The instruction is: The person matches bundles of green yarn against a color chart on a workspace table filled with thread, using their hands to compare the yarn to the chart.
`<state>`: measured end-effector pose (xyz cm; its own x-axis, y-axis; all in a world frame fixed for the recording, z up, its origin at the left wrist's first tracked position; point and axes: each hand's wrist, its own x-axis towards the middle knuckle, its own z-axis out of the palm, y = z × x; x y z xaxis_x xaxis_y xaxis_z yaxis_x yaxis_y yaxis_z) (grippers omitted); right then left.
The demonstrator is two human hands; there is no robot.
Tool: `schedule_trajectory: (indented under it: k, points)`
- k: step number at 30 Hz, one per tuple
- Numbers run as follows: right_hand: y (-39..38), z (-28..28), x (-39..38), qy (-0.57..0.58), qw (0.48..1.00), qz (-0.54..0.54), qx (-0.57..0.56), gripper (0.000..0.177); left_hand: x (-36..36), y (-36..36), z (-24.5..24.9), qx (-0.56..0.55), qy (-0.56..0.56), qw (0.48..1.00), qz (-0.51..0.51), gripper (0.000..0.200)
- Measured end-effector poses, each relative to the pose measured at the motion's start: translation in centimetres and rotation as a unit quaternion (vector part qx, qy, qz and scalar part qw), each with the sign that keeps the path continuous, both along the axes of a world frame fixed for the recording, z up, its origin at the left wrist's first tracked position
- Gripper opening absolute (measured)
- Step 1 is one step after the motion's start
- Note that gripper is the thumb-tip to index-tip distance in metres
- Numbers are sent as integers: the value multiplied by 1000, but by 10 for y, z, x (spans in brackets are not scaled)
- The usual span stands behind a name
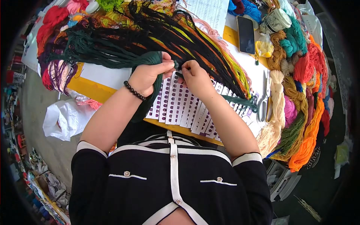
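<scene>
My left hand [152, 75], a dark beaded bracelet on its wrist, is closed around a skein of dark green embroidery thread [108, 50]. A short tuft of the thread sticks out past its thumb and fingertip. Just to the right, my right hand [198, 78] pinches dark green strands, its fingertips close to the left thumb. The skein trails left across the table and also hangs down below my left hand. Beneath both hands lie white cards [176, 101] with rows of dark purple round marks. Long black, orange and yellow threads [168, 37] spread behind my hands.
Scissors [265, 95] lie on the right, near a small bundle of green thread [240, 101]. Beyond them are a phone [246, 35], a white tub [276, 20] and several coloured skeins, including orange [309, 131] and cream [275, 112]. A white plastic bag [65, 118] is at left.
</scene>
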<state>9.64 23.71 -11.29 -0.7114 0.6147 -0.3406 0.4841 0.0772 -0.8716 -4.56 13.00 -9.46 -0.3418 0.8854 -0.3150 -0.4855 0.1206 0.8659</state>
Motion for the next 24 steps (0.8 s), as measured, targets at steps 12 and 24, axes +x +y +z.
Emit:
schedule_trajectory:
  k: [12,24]
  points:
    - [-3,-10,2,57,996,-32,-60,16,16,-2,-13,38,61,996,52,19]
    - [12,-1,10,158,907,-128,-369,9,23,6,-29,-2,222,971,-85,36]
